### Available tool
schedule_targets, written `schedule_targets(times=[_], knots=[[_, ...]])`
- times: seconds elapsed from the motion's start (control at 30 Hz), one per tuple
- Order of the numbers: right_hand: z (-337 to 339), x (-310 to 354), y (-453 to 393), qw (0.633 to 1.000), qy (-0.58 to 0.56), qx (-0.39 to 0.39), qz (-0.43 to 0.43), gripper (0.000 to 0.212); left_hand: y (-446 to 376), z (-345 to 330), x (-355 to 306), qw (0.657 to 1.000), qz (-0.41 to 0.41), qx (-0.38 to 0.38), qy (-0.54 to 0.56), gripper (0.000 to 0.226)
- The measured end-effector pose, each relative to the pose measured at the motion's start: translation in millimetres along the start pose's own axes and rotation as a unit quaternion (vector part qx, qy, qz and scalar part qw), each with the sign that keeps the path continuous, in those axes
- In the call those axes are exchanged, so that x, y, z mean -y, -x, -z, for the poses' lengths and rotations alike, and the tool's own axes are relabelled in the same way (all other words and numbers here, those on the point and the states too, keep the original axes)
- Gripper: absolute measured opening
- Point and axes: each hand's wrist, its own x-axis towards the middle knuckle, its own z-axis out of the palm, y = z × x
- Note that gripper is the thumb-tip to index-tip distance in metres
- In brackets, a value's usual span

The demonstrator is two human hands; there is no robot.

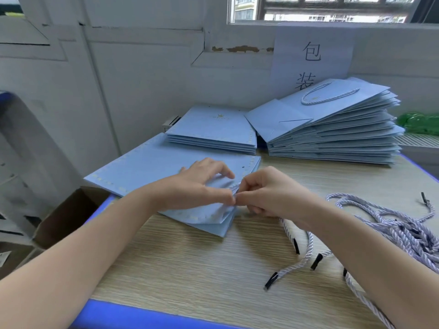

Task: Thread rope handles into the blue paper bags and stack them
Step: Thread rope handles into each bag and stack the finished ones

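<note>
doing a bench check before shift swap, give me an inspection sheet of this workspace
surface: wood-grain table with blue edging
job's things: bag flat under both hands; unthreaded stack behind it; finished stack at back right, top bag with a rope handle; loose ropes on the right, black tips showing
clutter: green object far right, too blurred to identify
grippers: left hand presses on the bag, thumb and finger pinching at its edge; right hand pinches at the same spot, what it holds is hidden
cables: nothing seen
surroundings: white wall, window, paper sign with characters, cardboard box left of the table
</note>
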Motion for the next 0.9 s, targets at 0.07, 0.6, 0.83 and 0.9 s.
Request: schedule_targets(times=[0.07, 0.6, 0.83, 0.9], knots=[[10.9, -0.4, 1.2, 0.999, 0.029, -0.014, 0.000, 0.019, -0.4, 1.4, 2.7, 0.999, 0.001, 0.022, -0.044, 0.080], [5.6, 4.0, 4.8, 0.999, 0.026, -0.011, 0.029, 0.026, 5.4, 15.3, -1.2, 0.994, 0.008, -0.071, 0.080, 0.020], [-12.9, 3.4, 3.7, 1.000, -0.006, -0.017, 0.021, 0.024, 4.5, 6.6, -4.2, 0.991, -0.015, -0.097, 0.092, 0.022], [-14.3, 2.7, 1.4, 0.999, -0.032, -0.024, 0.008, 0.019, 3.3, 4.4, -4.1, 0.993, -0.014, -0.090, 0.073, 0.016]])
